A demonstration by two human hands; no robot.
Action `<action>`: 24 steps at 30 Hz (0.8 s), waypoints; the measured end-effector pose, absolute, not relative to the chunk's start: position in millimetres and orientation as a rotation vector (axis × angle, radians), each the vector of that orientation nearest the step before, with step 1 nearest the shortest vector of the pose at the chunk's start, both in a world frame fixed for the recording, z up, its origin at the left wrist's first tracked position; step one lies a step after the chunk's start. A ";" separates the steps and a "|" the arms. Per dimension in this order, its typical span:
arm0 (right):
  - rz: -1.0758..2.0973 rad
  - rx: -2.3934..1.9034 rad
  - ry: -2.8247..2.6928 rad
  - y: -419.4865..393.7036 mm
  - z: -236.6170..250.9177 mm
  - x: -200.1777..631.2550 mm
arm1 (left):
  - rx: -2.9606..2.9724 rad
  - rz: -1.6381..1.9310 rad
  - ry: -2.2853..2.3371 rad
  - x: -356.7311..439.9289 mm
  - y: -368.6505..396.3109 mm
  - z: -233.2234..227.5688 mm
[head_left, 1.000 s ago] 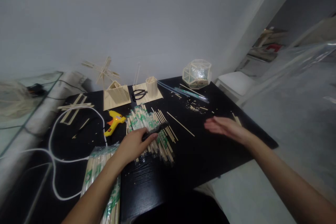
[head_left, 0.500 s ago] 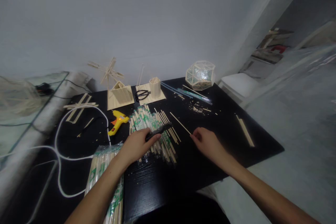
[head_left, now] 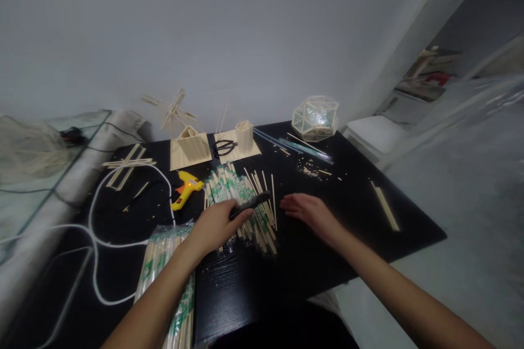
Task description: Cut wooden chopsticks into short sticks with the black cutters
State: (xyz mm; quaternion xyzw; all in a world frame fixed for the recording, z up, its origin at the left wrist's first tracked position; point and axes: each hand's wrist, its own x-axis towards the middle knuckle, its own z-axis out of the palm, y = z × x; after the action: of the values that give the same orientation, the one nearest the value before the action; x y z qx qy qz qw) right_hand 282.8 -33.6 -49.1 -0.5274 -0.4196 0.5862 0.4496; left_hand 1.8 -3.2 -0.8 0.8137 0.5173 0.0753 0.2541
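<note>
Risk: the dark tool (head_left: 250, 204) could slip and scatter the loose chopstick pile (head_left: 241, 204) if grip shifts.
Left hand (head_left: 216, 223): knuckles up, grasping the tool over the pile, mid-tabletop (head_left: 344, 212).
Right hand (head_left: 305, 208): flat, palm down, released (fingertips just beside the pile's right edge).

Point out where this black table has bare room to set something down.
Bare: the black table between the right hand and the flat sticks, and the near edge below the loose chopstick pile. Crowded: the back row by the stick house, and around the glue gun.
</note>
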 end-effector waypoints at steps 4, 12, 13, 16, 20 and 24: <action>0.887 -1.418 -0.937 -17.3 -52.4 320.7 | 2.215 0.213 1.401 1.5 -3.0 -1.7; 1.415 -1.206 -0.885 -2.7 -48.1 292.3 | 2.199 0.221 1.398 2.9 -3.1 1.2; 1.528 -1.167 -0.823 1.6 -50.3 285.9 | 2.198 0.219 1.403 2.9 -3.0 1.2; 1.530 -1.138 -0.697 20.2 -57.3 280.6 | 2.202 0.213 1.403 2.4 -2.6 0.8; 1.083 -1.174 -0.683 40.5 -59.3 294.3 | 2.215 0.220 1.403 1.8 -2.7 -0.1; 1.135 -1.144 -0.795 30.3 -52.9 299.9 | 2.202 0.216 1.404 2.5 -3.4 0.6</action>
State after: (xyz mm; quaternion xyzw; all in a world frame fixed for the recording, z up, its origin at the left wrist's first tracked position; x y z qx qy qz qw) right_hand 299.9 30.3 -52.9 -0.4982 -0.3460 0.4940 0.6229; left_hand 2.5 -3.4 0.6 0.8120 0.5177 0.0797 0.2576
